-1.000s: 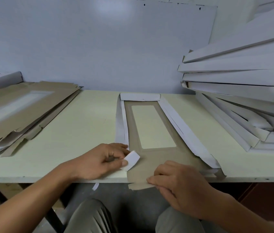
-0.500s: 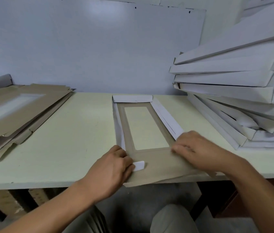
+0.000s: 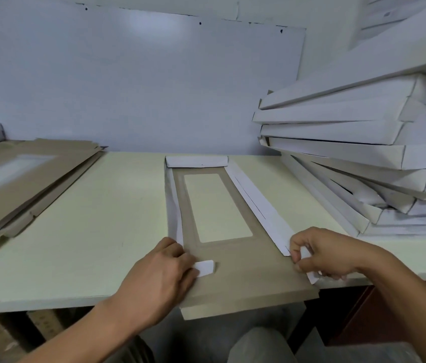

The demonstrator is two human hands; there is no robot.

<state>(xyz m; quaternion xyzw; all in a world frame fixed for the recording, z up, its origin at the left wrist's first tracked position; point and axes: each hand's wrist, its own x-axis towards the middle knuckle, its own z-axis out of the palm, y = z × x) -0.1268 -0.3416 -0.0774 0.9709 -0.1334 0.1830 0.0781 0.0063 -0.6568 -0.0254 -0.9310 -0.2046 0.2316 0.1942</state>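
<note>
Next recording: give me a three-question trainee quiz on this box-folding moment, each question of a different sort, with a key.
1. True or false: the right hand pinches the near end of the right side flap of the cardboard blank.
2. Where is the stack of folded white boxes? A: left of the blank. B: right of the blank. C: on top of the blank.
3. Which part does the left hand hold against the blank's brown face?

Key: 1 true. 2 B. 3 the small white tab.
</note>
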